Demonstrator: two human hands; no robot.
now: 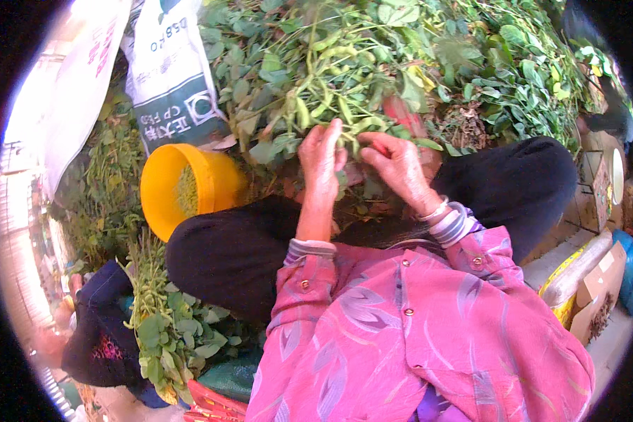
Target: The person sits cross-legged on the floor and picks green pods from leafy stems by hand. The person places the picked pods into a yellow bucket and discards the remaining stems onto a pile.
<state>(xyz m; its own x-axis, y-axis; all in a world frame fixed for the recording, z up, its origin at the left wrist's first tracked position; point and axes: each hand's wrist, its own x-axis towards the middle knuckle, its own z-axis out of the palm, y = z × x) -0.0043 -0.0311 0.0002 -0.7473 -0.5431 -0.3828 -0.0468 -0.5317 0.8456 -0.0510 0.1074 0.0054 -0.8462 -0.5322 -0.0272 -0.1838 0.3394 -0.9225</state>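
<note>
Before me, a bunch of green soybean stalks [322,100] carries plump pods and leaves. My left hand [319,161] is closed around the lower end of this bunch, thumb pointing up along the stems. My right hand [398,166], a bracelet at its wrist, is close beside it with thumb and fingers bent near the lowest pods. A bit of red shows between the right fingers; whether it is held or lies behind is unclear. By my left knee, a tilted yellow bucket [213,182] has loose green pods [186,192] inside.
A large heap of soybean plants [511,68] spreads ahead. A white and green feed sack [176,95] lies behind the bucket. More podded stalks [155,322] lie at my left, beside a dark-clothed person [105,327]. At right are a cardboard piece [598,290] and a metal-framed stand [593,184].
</note>
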